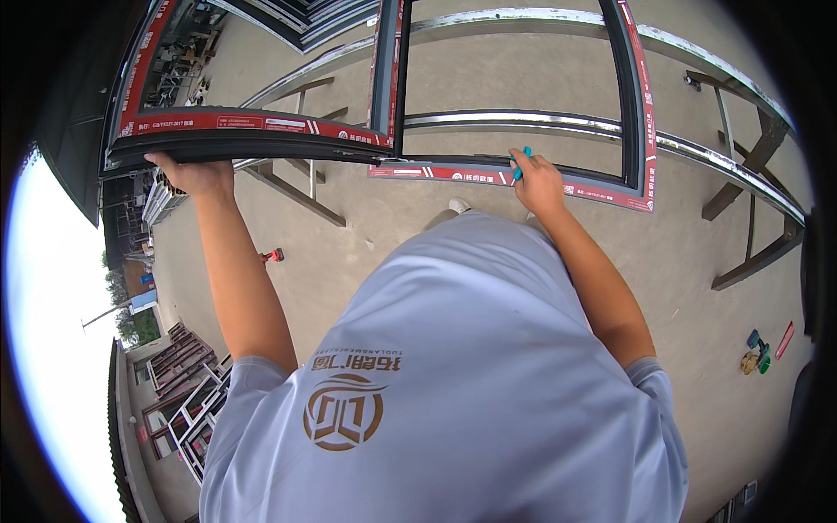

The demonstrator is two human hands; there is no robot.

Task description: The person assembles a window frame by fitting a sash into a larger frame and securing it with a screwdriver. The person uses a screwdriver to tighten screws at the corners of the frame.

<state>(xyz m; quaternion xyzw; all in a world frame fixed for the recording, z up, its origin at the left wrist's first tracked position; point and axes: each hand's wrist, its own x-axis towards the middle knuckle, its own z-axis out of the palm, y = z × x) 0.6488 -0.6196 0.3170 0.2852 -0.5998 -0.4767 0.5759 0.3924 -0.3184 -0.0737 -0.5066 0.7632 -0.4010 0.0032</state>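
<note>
Head view: my right hand (539, 181) is closed around a teal tool (523, 162), its tip against the near rail of the window frame (641, 131). My left hand (196, 174) grips the frame's lower edge at the left, fingers curled over it. Red protective tape runs along the rails. Frame rests on a steel rack (741, 166) above the concrete floor (697, 288).
</note>
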